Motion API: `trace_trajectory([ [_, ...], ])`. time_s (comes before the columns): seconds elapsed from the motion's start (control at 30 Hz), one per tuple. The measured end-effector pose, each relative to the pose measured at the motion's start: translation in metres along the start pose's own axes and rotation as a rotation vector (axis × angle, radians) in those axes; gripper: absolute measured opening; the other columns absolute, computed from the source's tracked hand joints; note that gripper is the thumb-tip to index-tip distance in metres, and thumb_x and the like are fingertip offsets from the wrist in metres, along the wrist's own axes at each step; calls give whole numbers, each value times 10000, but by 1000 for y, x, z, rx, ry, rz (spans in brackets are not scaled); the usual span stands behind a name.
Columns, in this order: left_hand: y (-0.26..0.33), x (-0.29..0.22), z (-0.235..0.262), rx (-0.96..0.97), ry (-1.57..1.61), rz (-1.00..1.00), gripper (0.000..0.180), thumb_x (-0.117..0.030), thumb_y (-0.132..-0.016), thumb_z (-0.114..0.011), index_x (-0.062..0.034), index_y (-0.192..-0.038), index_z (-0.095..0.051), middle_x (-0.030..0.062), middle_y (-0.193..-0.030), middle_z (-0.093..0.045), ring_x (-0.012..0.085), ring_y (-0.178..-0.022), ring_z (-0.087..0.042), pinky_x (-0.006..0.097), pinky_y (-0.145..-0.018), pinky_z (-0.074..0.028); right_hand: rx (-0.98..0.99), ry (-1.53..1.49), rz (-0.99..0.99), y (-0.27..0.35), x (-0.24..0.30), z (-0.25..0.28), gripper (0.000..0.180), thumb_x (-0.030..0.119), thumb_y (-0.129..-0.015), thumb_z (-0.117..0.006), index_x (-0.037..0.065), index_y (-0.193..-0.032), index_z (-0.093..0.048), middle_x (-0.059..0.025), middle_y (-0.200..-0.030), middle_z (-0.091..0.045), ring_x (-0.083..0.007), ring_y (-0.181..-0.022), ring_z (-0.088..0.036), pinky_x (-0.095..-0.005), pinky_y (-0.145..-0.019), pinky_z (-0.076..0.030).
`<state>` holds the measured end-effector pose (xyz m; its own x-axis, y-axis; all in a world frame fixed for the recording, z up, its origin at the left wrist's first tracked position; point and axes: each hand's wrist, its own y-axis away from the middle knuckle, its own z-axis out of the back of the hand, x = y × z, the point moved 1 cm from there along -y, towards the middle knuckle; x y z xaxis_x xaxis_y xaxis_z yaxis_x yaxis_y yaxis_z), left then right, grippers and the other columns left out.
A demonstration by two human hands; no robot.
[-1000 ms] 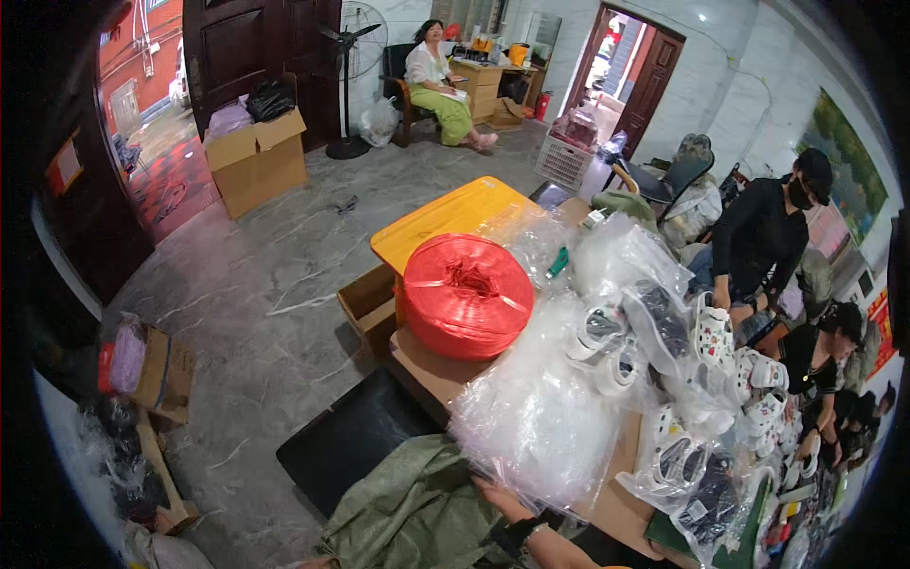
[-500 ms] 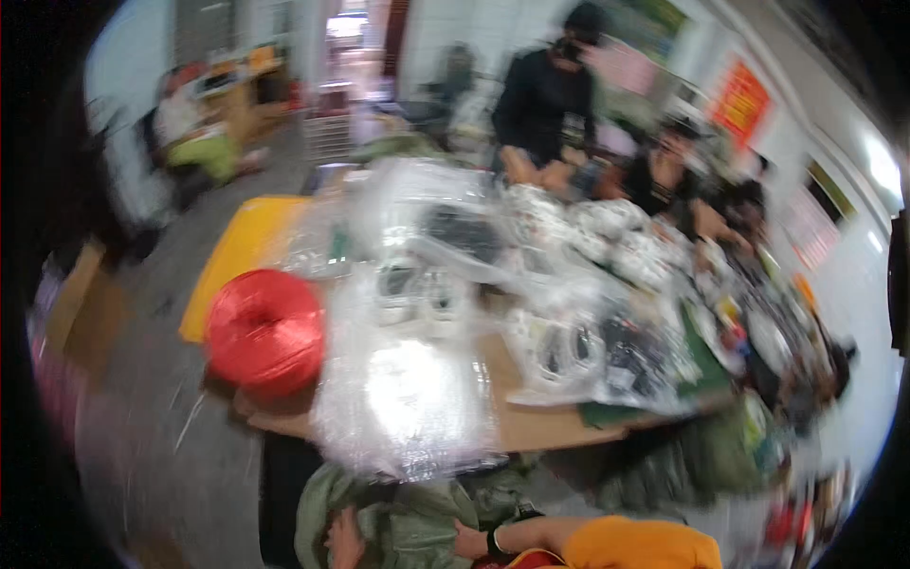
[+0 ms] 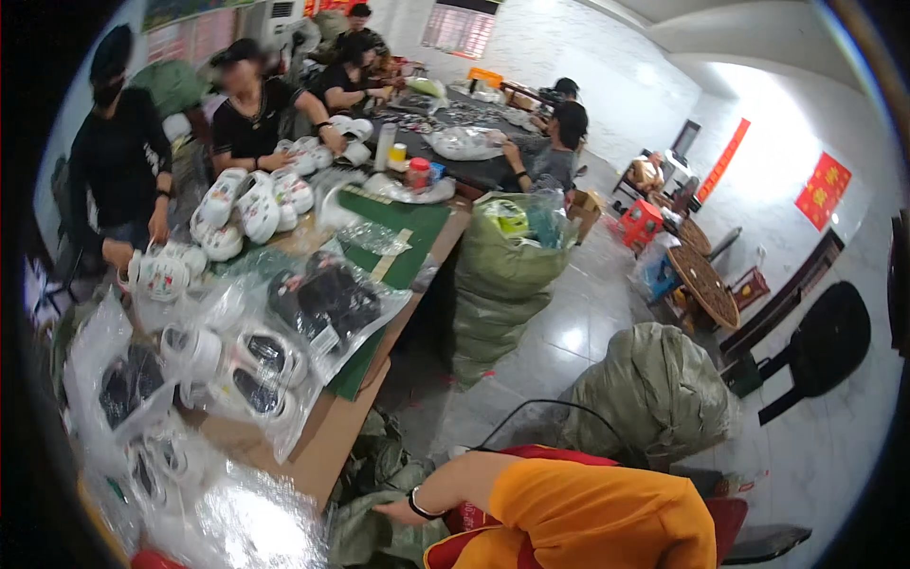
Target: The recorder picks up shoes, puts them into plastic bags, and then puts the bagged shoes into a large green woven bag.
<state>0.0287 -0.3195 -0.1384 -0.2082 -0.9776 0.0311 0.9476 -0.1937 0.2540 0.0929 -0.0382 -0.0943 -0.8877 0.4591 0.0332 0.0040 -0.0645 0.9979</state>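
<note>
My right hand [image 3: 402,510] reaches in from the lower edge, with a dark band on its wrist. Its fingers are closed on the edge of a slack green woven sack [image 3: 362,533], which hangs in folds beside the table's front edge. My left hand is out of view. On the table to the left, clear plastic bags hold pairs of shoes: white clogs [image 3: 261,375] with dark insoles, and black shoes [image 3: 327,302]. A shiny stack of clear plastic bags [image 3: 251,517] lies at the table's near left corner. A bit of red twine roll [image 3: 156,559] shows at the lower edge.
Loose white clogs [image 3: 258,207] are piled farther back, where co-workers handle them. A filled green sack [image 3: 502,303] stands against the table's right side. Another bulging sack [image 3: 654,389] sits on the tiled floor [image 3: 578,313], with a black chair [image 3: 825,341] beyond it.
The view has swung to the right, so the twine roll and bag stack slid to the lower left. My left hand has left the picture; my right hand is still at the sack.
</note>
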Motion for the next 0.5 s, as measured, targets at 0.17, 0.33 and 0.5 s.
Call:
trace_trajectory([
  [0.17,-44,-104,-12,145,139,-356,406,-265,-797,-476,-64,-1150,-473,136,-1071,-503,281,-956,-483,390,-807,-397,215,810,669,58,-54,18,478,415,-827,-367,38,-1112,-442,-121,-1121,-425,-317,-1067,-370,-457,-906,-246],
  [0.33,-30,-131,-4,319,260,-497,408,-229,-777,-484,-58,-1147,-477,170,-1131,-474,308,-1039,-447,390,-857,-370,457,1462,1275,137,-69,64,321,251,-766,-440,22,-942,-581,-177,-905,-583,-340,-868,-540,-441,-755,-405],
  [0.5,104,-90,118,81,668,-553,328,-161,-785,-457,36,-1040,-520,210,-1036,-533,335,-970,-499,395,-839,-373,10,1096,1356,182,-90,249,254,211,-731,-479,21,-871,-572,-188,-850,-581,-335,-781,-558,-415,-663,-435],
])
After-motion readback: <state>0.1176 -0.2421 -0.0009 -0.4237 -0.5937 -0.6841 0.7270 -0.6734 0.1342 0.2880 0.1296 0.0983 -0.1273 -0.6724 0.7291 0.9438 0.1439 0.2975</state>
